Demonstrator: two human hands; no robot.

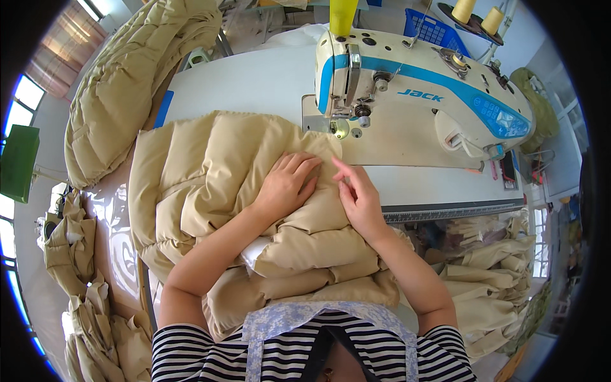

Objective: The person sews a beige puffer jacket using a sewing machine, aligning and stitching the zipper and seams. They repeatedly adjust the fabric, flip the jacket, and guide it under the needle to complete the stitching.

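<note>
A beige quilted, padded garment piece (210, 159) lies on the white sewing table and hangs over its front edge toward my lap. My left hand (289, 183) rests flat on the padding, fingers slightly spread. At the garment's right edge is my right hand (359, 200), its index finger stretched out and its thumb apart, with nothing visible between them. Ahead of both hands stands a white and blue sewing machine (414, 95). One corner of the fabric reaches close to its lit needle area (340, 129); the needle itself is too small to make out.
Another padded beige garment (121, 89) is heaped at the far left. Beige pieces (95, 331) lie at the lower left, and more cloth (490, 280) hangs below the table at right. Yellow thread cones (492, 21) and a blue crate (434, 32) stand behind the machine. A ruler strip (452, 210) edges the table.
</note>
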